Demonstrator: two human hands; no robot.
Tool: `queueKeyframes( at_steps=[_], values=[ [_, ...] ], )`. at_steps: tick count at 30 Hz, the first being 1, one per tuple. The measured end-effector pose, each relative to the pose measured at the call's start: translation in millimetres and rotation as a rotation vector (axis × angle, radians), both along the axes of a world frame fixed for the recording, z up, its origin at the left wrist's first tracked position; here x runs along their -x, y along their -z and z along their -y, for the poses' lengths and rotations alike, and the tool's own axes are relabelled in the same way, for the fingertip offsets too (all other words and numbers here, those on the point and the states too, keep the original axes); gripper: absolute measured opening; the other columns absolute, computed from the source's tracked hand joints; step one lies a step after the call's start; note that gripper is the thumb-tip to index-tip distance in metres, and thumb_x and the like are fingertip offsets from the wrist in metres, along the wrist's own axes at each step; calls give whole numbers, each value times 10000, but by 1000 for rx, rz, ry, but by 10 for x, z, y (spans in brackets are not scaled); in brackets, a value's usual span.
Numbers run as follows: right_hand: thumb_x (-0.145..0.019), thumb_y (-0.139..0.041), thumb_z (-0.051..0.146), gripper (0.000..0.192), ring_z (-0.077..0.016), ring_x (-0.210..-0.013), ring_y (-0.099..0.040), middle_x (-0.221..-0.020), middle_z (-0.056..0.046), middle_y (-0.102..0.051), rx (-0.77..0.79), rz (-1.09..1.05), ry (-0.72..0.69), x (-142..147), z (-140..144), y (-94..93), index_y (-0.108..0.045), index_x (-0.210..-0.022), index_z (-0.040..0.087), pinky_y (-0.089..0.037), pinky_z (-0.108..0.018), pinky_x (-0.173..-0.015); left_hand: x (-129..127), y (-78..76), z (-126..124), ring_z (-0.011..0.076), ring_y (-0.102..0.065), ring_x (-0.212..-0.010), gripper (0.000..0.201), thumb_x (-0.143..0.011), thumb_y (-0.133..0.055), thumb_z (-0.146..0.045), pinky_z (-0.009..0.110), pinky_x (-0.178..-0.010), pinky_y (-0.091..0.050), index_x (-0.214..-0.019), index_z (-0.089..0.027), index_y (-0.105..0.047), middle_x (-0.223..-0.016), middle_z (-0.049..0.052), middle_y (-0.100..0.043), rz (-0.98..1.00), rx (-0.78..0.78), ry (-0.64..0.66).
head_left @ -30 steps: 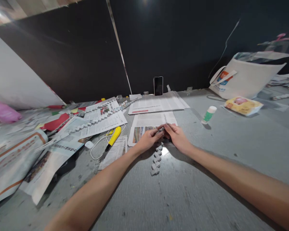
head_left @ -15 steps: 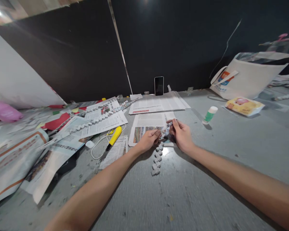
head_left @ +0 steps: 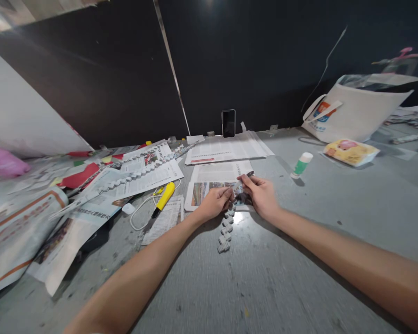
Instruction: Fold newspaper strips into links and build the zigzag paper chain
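A short folded newspaper chain point(head_left: 225, 229) lies on the grey table point(head_left: 264, 278), its far end rising between my hands. My left hand point(head_left: 214, 202) pinches that upper end of the chain. My right hand point(head_left: 261, 195) grips a narrow newspaper strip point(head_left: 243, 180) that sticks up to the left from its fingers, right next to the chain's end. Both hands rest over a newspaper sheet point(head_left: 212, 178) near the table's middle.
A longer paper chain point(head_left: 135, 175) crosses newspapers at left. A yellow cutter point(head_left: 164, 198), white cable point(head_left: 139, 214), glue stick point(head_left: 302, 164), phone point(head_left: 228, 123) against the dark wall, white tote bag point(head_left: 355, 113), snack packet point(head_left: 350, 152) and red paper point(head_left: 80, 176) surround me.
My hands, pressed together a second ago, have drawn apart. The right hand lifted the strip up and away from the chain end, while the left kept its pinch.
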State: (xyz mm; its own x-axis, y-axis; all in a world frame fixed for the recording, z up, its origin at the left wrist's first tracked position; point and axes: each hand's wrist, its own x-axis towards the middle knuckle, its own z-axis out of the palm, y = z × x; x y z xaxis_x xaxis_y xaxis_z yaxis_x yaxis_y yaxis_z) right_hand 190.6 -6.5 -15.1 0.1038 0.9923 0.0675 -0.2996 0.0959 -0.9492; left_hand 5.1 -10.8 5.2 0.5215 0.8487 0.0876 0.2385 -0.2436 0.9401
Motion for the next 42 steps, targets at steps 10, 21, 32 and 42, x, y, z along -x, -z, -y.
queueKeyframes(
  at_steps=[10, 21, 32, 42],
  values=[
    [-844, -781, 656, 475, -99, -519, -369, -629, 52, -467, -70, -24, 115, -9, -30, -20, -781, -985, 202, -301, -256, -469, 16, 36, -8, 112, -394, -467, 527, -1021, -450, -669, 252, -547, -352, -797, -201, -539, -475, -61, -435, 90, 101, 11],
    [-983, -610, 587, 536, -134, -556, -417, -572, 50, -445, -161, 442, -21, 10, 139, -113, -776, -1316, 200, -409, -285, -574, 34, 39, -29, 119, -505, -473, 533, -999, -524, -679, 257, -560, -398, -820, -181, -593, -485, -28, -517, 175, 192, 75],
    [-1026, -423, 225, 468, -189, -735, -587, -824, -55, -654, -531, 874, 49, 0, 152, -4, -784, -1322, 263, -465, -391, -869, 27, 42, -40, 113, -512, -524, 628, -944, -533, -762, 267, -545, -394, -747, -168, -598, -616, 15, -567, 198, 220, 60],
    [-966, -562, 607, 478, -145, -557, -443, -626, 5, -547, -101, 319, -199, 22, 127, -164, -781, -1003, 185, -351, -287, -533, 15, 65, -33, 96, -415, -496, 507, -983, -565, -659, 252, -537, -347, -770, -202, -512, -536, -45, -459, 218, 256, 99]
  ],
)
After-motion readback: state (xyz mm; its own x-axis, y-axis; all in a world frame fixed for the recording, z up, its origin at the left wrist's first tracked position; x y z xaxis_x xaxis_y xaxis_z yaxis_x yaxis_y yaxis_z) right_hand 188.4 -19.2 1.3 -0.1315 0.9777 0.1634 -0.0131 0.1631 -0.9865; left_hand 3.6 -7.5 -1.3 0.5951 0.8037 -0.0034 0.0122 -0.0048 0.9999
